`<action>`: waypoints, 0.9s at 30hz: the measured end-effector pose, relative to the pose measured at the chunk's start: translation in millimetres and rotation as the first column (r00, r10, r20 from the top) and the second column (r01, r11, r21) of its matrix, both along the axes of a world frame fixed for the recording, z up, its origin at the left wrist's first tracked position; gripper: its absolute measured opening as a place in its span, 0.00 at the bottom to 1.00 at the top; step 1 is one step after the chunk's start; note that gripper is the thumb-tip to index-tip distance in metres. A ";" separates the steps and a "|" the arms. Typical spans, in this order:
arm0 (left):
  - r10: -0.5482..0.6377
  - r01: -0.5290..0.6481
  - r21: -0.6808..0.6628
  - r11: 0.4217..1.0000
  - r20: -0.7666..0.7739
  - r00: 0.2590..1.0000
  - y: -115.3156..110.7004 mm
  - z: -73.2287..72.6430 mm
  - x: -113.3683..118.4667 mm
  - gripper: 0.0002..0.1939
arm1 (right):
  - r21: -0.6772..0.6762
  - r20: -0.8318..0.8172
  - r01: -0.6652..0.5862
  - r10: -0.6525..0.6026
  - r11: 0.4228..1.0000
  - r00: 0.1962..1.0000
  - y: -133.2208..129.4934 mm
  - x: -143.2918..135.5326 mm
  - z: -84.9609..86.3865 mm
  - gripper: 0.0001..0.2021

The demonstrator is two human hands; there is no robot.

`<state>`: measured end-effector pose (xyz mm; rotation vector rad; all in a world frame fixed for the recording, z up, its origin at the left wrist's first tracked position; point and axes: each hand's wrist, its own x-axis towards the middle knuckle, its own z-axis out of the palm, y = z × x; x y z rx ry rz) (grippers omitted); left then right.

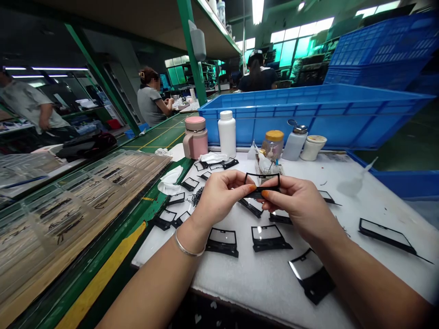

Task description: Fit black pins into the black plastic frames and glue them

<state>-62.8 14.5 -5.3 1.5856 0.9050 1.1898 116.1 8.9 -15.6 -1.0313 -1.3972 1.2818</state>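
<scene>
Both hands hold one small black frame (262,175) with a clear middle, raised over the white work surface (254,278). My left hand (222,194) pinches its left lower edge between thumb and fingers. On the right lower edge, my right hand (298,201) has a similar pinch, and the thumbs are close together. Below the hands lie similar black frames with clear panes, among them one near the left wrist (222,242), one in the middle (270,237) and one at the right forearm (311,275). Another frame (387,235) lies far right.
Behind the hands stand a pink mug (196,139), a white bottle (227,135), a yellow-lidded jar (273,144) and a metal-topped bottle (295,141). A blue crate (308,119) sits behind them. Compartment trays (68,214) lie left. Several people are in the background.
</scene>
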 end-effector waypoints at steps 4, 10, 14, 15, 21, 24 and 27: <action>-0.002 0.002 -0.009 1.000 -0.008 1.000 0.3 -0.3 -0.3 0.07 | -0.006 -0.009 0.001 -0.001 1.000 1.000 0.1 -0.5 0.9 0.05; -0.042 0.049 -0.107 0.993 0.069 0.997 2.5 0.5 -2.7 0.11 | -0.057 -0.039 0.003 -0.005 0.998 0.999 3.3 1.6 -1.7 0.07; -0.025 0.034 -0.120 0.992 0.081 0.996 3.7 1.0 -5.7 0.10 | -0.088 -0.048 -0.022 0.017 0.996 0.999 5.5 3.3 -3.6 0.09; -0.021 0.030 -0.119 0.992 0.080 0.997 3.8 1.1 -6.2 0.09 | -0.087 -0.043 -0.033 0.030 0.996 0.999 5.6 3.6 -3.3 0.09; 0.026 -0.018 -0.116 0.993 0.067 0.997 3.9 1.3 -5.3 0.08 | -0.070 -0.009 -0.068 0.067 0.995 0.998 4.3 5.1 0.7 0.09; 0.037 -0.026 -0.123 0.992 0.083 0.996 4.4 0.1 -5.3 0.09 | -0.059 0.013 -0.075 0.075 0.995 0.997 5.2 5.6 1.2 0.10; 0.043 -0.031 -0.125 0.992 0.092 0.995 5.2 -1.4 -6.0 0.09 | -0.061 0.012 -0.074 0.075 0.995 0.997 6.1 5.4 0.8 0.10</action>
